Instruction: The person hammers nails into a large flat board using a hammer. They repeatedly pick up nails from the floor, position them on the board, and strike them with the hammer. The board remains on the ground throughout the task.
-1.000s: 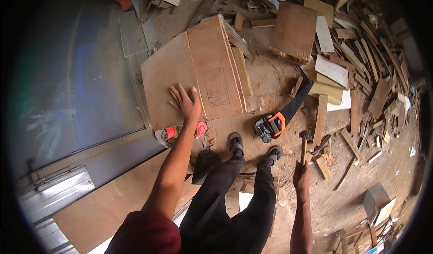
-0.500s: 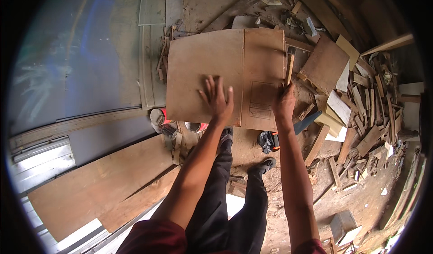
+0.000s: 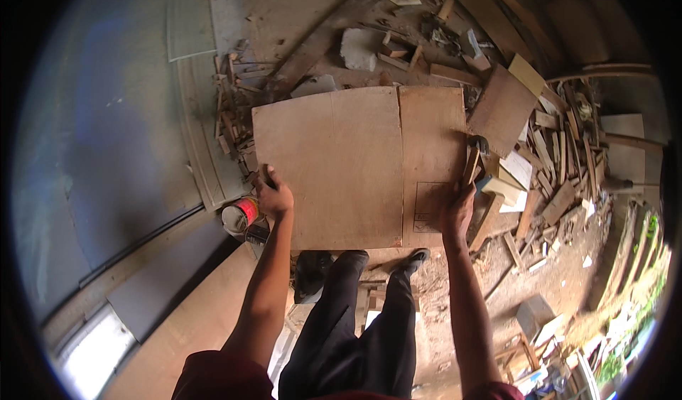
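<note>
A brown plywood board (image 3: 330, 165), made of a wide panel and a narrower one meeting at a seam, lies before me above my feet. My left hand (image 3: 275, 194) grips its left edge, thumb on top, with the other fingers partly hidden. At the opposite edge, my right hand (image 3: 458, 212) is closed round the wooden handle of a hammer (image 3: 472, 164), whose dark head points away from me. That hand also rests against the board's right edge; whether its fingers hold the board too is hidden. A stamped mark shows on the narrower panel beside it.
A can with a red label (image 3: 245, 209) stands by my left hand. Wood offcuts (image 3: 565, 162) pile up at the right, and more scraps (image 3: 231, 126) lie at the far left. A large bluish-grey panel (image 3: 121, 137) fills the left side. A pale block (image 3: 361, 50) lies beyond the board.
My left hand has gone from lying spread on the board to gripping its left edge. The board appears lower in view and has turned slightly. The hammer stays in my right hand.
</note>
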A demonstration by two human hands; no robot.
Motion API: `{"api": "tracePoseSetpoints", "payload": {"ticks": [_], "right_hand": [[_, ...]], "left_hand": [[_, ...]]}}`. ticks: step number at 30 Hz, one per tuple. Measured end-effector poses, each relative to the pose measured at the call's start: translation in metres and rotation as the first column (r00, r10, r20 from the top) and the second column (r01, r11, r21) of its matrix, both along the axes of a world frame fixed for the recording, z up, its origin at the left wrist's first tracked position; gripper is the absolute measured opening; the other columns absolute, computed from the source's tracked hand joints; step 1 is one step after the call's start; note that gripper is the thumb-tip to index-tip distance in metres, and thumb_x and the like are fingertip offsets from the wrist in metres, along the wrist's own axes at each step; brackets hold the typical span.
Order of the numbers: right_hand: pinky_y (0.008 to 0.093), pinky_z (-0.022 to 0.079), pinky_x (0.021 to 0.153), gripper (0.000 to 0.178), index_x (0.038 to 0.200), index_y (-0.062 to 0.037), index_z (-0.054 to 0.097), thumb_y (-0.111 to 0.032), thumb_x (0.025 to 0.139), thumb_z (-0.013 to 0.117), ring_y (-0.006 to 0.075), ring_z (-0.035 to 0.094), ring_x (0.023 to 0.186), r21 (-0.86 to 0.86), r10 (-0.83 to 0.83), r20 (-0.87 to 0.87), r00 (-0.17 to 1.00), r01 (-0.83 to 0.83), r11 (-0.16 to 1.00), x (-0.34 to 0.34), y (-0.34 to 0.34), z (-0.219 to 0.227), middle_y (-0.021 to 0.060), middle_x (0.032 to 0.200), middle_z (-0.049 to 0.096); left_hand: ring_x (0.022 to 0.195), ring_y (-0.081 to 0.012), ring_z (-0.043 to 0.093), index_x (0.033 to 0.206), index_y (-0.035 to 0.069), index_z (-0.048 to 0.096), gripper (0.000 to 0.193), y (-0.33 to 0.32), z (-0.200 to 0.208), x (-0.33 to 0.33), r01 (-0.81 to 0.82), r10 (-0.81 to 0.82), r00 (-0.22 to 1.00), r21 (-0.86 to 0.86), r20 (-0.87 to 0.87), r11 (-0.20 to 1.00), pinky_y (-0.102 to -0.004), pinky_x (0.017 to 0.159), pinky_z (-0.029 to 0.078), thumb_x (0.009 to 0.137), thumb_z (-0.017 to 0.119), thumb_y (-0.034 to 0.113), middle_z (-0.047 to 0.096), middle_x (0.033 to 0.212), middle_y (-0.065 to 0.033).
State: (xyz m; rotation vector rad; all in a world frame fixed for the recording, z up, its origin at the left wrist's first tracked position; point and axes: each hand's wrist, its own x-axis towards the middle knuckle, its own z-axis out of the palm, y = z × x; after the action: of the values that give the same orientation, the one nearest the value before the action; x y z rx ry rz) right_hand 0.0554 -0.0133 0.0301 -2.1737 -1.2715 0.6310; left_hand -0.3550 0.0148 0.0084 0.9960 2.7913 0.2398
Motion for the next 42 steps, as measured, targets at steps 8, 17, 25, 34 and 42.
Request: {"api": "tracePoseSetpoints", "payload": {"ticks": [8,17,25,34,42], "right_hand": [[0.0522,0.048,0.083,0.036,0.13,-0.0041,0.043,-0.025,0.102,0.052,0.048,0.059,0.103,-0.133,-0.109,0.01,0.994,0.11,0.985,0.005,-0.009,-0.013,0.0283,0.111,0.061],[0.0496,0.048,0.087,0.034,0.133,0.0031,0.039,-0.005,0.101,0.049,0.0484,0.055,0.107,0.124,-0.073,0.273,0.959,0.04,0.992,-0.026,0.029,0.005,0.0306,0.119,0.051],[0.0544,0.047,0.076,0.035,0.133,0.0049,0.034,-0.01,0.104,0.046,0.0496,0.059,0.091,0.134,-0.052,-0.061,0.997,0.059,0.989,-0.091,0.075,-0.011,0.0332,0.101,0.058],[0.0587,0.041,0.108,0.045,0.138,0.0119,0.029,-0.004,0.101,0.048,0.0551,0.051,0.122,0.178,0.222,0.134,0.966,-0.244,0.953,-0.096,0.09,-0.011,0.0388,0.136,0.046],[0.054,0.054,0.082,0.031,0.126,-0.0009,0.041,-0.011,0.1,0.053,0.0521,0.063,0.094,-0.001,0.191,-0.069,0.979,-0.192,0.981,-0.075,0.094,0.057,0.0332,0.101,0.063]], "left_hand": [[0.111,-0.0445,0.062,0.139,-0.007,0.045,0.072,-0.006,-0.007,0.0,0.03,-0.03,0.999,0.006,0.016,1.0,-0.0495,0.089,0.051,0.101,0.039,0.054,0.059,0.128,-0.0308],[0.101,-0.0474,0.061,0.116,-0.006,0.053,0.061,0.012,0.009,0.011,-0.023,0.022,1.0,0.066,0.021,0.998,-0.0545,0.08,0.05,0.101,0.041,0.051,0.06,0.112,-0.0302],[0.103,-0.0465,0.062,0.121,-0.005,0.053,0.057,-0.001,-0.01,-0.007,0.05,-0.048,0.999,0.068,-0.023,0.996,-0.0537,0.081,0.05,0.102,0.041,0.047,0.06,0.116,-0.0292],[0.107,-0.0444,0.061,0.126,-0.003,0.054,0.057,0.0,-0.011,-0.007,0.049,-0.047,0.999,0.073,-0.025,0.996,-0.053,0.087,0.05,0.101,0.042,0.047,0.059,0.121,-0.0286],[0.107,-0.0465,0.062,0.127,-0.006,0.053,0.067,0.01,0.013,0.004,-0.047,0.05,0.997,-0.036,0.067,0.998,-0.054,0.086,0.051,0.1,0.039,0.054,0.058,0.125,-0.0305]]}}
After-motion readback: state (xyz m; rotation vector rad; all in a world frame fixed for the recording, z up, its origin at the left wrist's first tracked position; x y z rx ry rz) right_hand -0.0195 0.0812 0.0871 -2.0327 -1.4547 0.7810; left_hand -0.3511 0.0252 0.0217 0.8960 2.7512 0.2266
